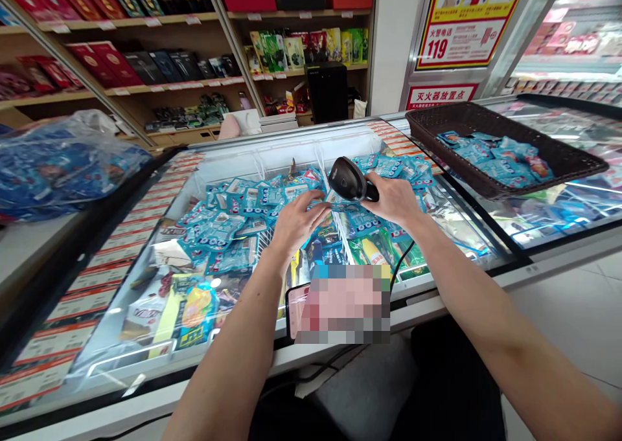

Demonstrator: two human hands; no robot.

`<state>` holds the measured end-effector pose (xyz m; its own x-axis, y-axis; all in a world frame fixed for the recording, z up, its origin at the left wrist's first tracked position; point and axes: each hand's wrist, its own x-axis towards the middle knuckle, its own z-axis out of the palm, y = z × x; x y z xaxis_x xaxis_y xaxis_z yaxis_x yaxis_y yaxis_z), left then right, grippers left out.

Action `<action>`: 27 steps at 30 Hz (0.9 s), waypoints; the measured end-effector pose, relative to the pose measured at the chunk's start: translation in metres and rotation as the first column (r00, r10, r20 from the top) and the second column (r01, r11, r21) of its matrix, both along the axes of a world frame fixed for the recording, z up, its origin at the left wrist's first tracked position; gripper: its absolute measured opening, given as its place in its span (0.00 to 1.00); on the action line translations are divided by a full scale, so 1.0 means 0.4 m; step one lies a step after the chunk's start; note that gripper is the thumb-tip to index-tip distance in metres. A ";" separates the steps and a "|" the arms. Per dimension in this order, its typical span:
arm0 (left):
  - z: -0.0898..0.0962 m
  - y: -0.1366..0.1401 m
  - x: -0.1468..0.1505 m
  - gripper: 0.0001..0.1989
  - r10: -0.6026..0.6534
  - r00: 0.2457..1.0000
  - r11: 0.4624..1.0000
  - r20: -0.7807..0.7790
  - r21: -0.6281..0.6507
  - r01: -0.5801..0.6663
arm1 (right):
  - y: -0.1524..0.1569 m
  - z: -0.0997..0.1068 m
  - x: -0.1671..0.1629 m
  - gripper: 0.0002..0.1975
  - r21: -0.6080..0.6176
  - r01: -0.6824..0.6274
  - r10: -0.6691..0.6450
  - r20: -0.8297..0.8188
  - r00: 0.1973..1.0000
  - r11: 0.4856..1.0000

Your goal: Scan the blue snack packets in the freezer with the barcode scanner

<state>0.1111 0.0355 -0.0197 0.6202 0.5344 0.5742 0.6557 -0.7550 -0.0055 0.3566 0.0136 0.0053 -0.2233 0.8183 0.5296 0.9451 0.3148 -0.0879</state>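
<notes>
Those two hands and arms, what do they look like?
The left hand and right hand are bare: no gloves, rings or watch show. The left forearm and right forearm have no sleeves in view. Dark clothing shows below.

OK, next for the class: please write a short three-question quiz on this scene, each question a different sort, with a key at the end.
1. Multiple choice: What does the right hand hold?
a) a phone
b) a scanner
c) a price tag

2. True or false: The basket is to the person's left.

3. Fill the gap: The packets in the basket are mostly ____ in colour.

Key:
1. b
2. False; it is to the person's right.
3. blue
</notes>
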 end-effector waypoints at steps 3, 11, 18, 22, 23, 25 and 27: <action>0.005 0.002 0.000 0.11 0.061 0.993 0.997 0.099 0.046 -0.066 | -0.001 0.003 0.000 0.18 -0.004 0.004 -0.004 -0.001 1.000 1.000; 0.005 0.017 -0.023 0.14 0.199 0.920 0.980 0.338 -0.071 -0.186 | -0.002 0.002 0.001 0.17 0.019 0.003 -0.002 -0.014 1.000 1.000; 0.004 0.004 -0.021 0.18 0.238 0.792 0.921 0.562 -0.390 0.000 | -0.003 0.003 0.003 0.18 0.015 -0.004 0.005 -0.022 1.000 1.000; -0.005 0.017 -0.025 0.15 0.265 0.767 0.910 0.585 -0.414 0.002 | -0.004 0.002 0.002 0.20 -0.009 -0.014 0.014 -0.002 1.000 1.000; -0.009 0.022 -0.026 0.15 0.265 0.759 0.905 0.595 -0.426 0.018 | -0.004 0.002 0.001 0.20 -0.011 -0.020 0.020 0.003 1.000 1.000; -0.017 0.031 -0.026 0.17 0.268 0.739 0.895 0.618 -0.444 0.047 | -0.005 0.001 0.000 0.20 -0.006 -0.032 0.032 0.006 0.999 0.999; -0.024 0.039 -0.026 0.20 0.266 0.721 0.888 0.640 -0.454 0.076 | -0.007 0.001 -0.001 0.20 0.006 -0.046 0.046 0.004 0.999 0.999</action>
<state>0.1006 0.0511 -0.0294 0.0923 0.8551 0.5102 0.4196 -0.4980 0.7589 0.3563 0.0109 0.0058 -0.2625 0.8042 0.5332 0.9300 0.3582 -0.0822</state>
